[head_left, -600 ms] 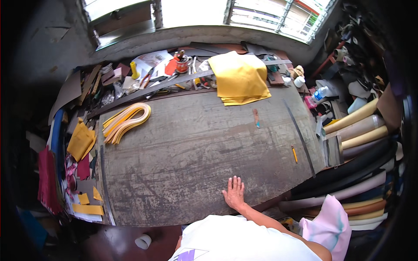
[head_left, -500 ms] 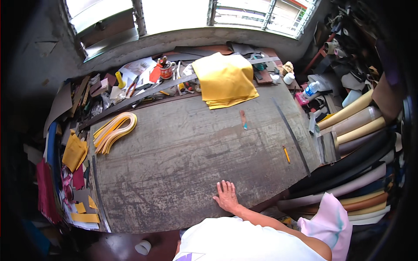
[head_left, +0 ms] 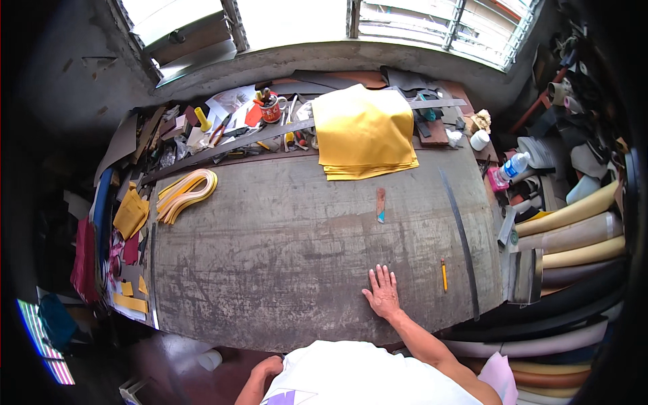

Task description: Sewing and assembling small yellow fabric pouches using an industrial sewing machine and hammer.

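My right hand lies flat on the worn wooden tabletop, fingers spread, holding nothing. Beyond it lies a narrow brown blade-like strip with a blue tip. To its right is a yellow pencil. My left hand is low beside my white shirt, off the table's near edge; its fingers are mostly hidden. Folded yellow sheets of leather-like material are stacked at the far middle of the table. A looped bundle of yellow and cream strips rests on the left.
A long metal ruler runs along the back, partly under the yellow sheets. Behind it are a red mug of tools, pliers and scraps. A dark strip lies along the right side. Material rolls and a plastic bottle are further right.
My right hand has moved forward and right across the tabletop, still flat. My left hand now shows more clearly beside the shirt. The whole view has shifted.
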A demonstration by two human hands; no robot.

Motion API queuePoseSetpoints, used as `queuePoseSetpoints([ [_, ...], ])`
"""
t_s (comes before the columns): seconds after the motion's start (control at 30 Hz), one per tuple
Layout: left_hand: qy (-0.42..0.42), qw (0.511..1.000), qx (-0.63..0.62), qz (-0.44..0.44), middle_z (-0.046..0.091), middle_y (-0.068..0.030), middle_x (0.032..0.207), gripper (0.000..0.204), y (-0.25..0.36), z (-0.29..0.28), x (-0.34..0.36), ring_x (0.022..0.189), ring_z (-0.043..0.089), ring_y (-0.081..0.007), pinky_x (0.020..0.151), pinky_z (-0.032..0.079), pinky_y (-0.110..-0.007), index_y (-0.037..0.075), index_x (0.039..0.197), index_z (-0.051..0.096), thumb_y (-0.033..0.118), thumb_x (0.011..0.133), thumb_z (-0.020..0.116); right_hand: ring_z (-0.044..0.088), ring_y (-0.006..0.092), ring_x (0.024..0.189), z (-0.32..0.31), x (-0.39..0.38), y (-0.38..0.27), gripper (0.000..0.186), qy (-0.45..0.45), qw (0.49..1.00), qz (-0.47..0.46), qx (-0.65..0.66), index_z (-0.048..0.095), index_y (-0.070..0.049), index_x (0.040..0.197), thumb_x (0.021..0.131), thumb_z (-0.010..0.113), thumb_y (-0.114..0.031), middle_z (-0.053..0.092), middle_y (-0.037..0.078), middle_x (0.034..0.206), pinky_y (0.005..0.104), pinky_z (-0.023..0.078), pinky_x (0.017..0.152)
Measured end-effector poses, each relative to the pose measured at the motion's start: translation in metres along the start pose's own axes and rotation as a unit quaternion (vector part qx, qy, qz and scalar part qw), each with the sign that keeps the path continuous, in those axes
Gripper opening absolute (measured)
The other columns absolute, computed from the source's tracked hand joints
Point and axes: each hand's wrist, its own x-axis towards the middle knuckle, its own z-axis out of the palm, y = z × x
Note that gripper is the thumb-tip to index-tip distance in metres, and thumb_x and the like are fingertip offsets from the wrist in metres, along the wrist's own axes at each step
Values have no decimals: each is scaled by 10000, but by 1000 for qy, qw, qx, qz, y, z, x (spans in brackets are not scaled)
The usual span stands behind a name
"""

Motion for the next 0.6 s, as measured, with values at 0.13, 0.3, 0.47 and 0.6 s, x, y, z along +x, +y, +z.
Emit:
queuePoseSetpoints([
  [0.13, -44, 982, -180, 22, 730, -103, 910, 366, 88, -94, -25, 802, 690, -181, 736, 570, -332, -21, 982, 719, 276, 1006, 506, 286, 401, 1453, -14, 25, 8, 536, 37, 998, 3, 56, 522, -30, 1400, 953, 610, -313, 360, 210, 1541, 527, 240, 1179],
  [0.3, 229, 950, -88, 193, 702, -213, 975, 282, 201, -255, 4, 912, 691, -331, 810, 526, -406, -11, 1080, 671, 215, 956, 556, 411, 385, 1372, -20, 123, 9, 458, 108, 991, -37, 75, 561, -10, 1314, 892, 679, -145, 476, 195, 1419, 493, 377, 1095],
  [0.47, 402, 844, -92, 342, 702, -176, 919, 193, 289, -444, 97, 851, 687, -303, 774, 529, -381, -3, 1032, 685, 142, 932, 608, 509, 305, 1244, -7, 237, -15, 441, 132, 981, -110, 87, 589, -24, 1268, 854, 689, -136, 550, 132, 1298, 442, 415, 1021],
  [0.6, 495, 772, -72, 393, 719, -182, 949, 193, 369, -592, 161, 881, 713, -309, 794, 540, -388, 0, 1001, 703, 139, 927, 592, 528, 248, 1149, -7, 260, -33, 440, 157, 984, -77, 31, 603, -61, 1260, 840, 693, -160, 556, 74, 1209, 392, 410, 963],
])
